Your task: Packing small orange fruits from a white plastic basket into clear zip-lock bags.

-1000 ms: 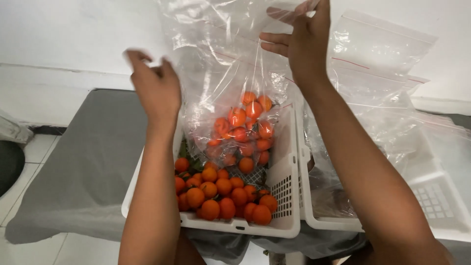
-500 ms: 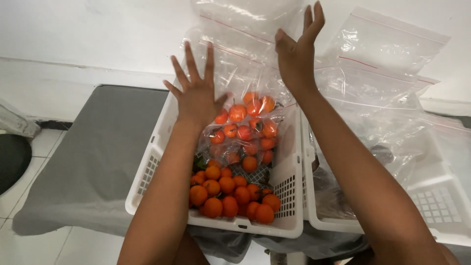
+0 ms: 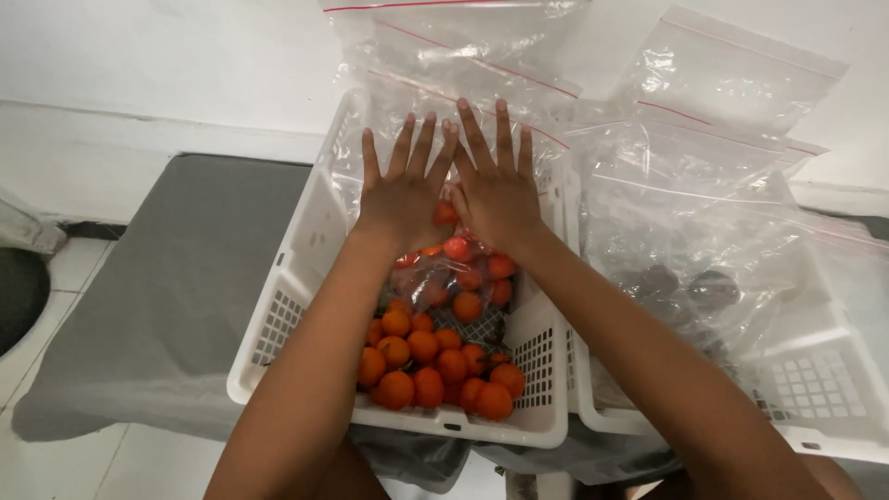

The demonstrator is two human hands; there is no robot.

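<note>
A clear plastic zip bag lies near the centre of the frame, in the far half of a white slotted basket. It holds small round orange fruits, bunched at its lower end. Its upper part is flattened and wrinkled, with a thin red seal line near the top edge. Two open hands, left hand and right hand, press flat on it side by side.
</note>
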